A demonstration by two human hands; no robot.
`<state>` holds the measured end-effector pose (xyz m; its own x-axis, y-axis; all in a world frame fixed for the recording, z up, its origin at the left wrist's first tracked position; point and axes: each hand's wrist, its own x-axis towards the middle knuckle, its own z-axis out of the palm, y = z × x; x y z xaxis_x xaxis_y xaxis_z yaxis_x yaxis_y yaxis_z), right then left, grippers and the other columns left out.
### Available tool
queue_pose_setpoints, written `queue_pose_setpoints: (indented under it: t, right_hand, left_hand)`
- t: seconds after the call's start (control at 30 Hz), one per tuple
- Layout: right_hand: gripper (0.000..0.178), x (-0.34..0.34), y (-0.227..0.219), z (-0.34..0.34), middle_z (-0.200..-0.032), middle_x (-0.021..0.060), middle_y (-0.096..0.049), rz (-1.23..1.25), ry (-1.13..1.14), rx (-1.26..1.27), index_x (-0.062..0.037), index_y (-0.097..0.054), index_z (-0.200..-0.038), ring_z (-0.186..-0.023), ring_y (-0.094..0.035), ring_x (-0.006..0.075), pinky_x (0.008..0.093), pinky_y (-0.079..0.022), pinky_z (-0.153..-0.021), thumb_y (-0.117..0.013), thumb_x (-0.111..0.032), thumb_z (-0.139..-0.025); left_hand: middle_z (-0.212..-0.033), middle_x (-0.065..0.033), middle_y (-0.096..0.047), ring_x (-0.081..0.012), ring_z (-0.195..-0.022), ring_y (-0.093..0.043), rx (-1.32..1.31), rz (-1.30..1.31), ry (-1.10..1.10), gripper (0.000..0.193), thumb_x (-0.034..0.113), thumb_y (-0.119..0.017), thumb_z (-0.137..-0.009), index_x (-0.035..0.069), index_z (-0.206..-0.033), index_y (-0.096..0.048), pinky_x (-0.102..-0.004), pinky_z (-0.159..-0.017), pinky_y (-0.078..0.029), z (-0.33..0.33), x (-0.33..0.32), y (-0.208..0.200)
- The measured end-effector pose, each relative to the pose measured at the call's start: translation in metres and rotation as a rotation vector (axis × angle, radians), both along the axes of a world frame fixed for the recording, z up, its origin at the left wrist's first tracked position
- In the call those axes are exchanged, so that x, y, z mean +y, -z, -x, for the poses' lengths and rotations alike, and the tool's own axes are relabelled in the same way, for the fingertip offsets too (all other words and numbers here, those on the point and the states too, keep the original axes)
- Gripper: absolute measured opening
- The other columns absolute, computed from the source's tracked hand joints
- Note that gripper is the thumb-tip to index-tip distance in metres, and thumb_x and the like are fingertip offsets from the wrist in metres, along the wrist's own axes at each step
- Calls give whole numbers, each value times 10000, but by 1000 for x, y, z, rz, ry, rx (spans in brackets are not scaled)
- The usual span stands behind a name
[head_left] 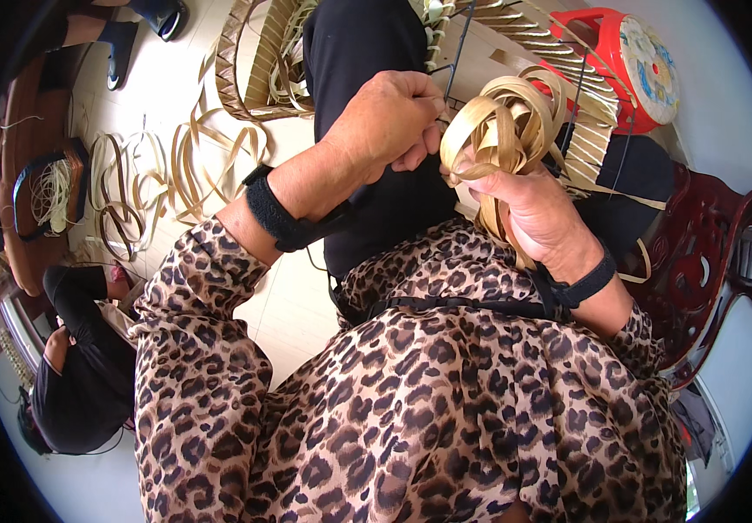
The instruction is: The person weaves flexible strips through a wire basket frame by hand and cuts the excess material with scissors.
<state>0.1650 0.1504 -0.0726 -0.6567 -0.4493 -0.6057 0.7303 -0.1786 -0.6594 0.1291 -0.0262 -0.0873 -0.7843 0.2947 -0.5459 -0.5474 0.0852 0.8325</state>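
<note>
A loose coil of flat tan strip (496,122) rests in my right hand (537,205), whose thumb and fingers close around its lower part. Tails of the strip hang below that palm. Just left of the coil, my left hand (389,118) is closed in a pinch; what its fingertips grip is hidden. Beyond both hands lies a dark wire frame (456,52) by my knees. Its right edge is wrapped in tan strip (592,144), and the coil covers part of it.
Loose brown and tan strips (189,166) lie on the pale floor at left. A tan woven frame (276,112) stands at the top. A red stool (655,109) and carved dark wooden chair (698,270) are at right. Another person (88,375) sits at lower left.
</note>
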Motion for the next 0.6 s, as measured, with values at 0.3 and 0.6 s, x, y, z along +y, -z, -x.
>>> queue_pose_setpoints:
  t: [0.3, 0.6]
  right_hand:
    - [280, -3, 12, -1, -932, 22, -541, -50, -37, 86, -12, -507, -1025, -833, -507, 92, 231, -413, -772, -562, -46, -752]
    - [285, 2, 17, -3, -948, 42, -557, 91, 82, 0, 3, -519, -1017, -875, -518, 111, 241, -406, -803, -563, -45, -740]
  left_hand:
    - [-560, -50, -526, -82, -368, -457, 29, 19, -185, 115, 76, -456, -838, -13, -819, -526, -171, -334, -342, -16, 11, 1]
    - [-533, -35, -479, -83, -377, -425, -20, -242, -663, 118, 86, -445, -861, -7, -802, -487, -217, -343, -329, -39, 37, 9]
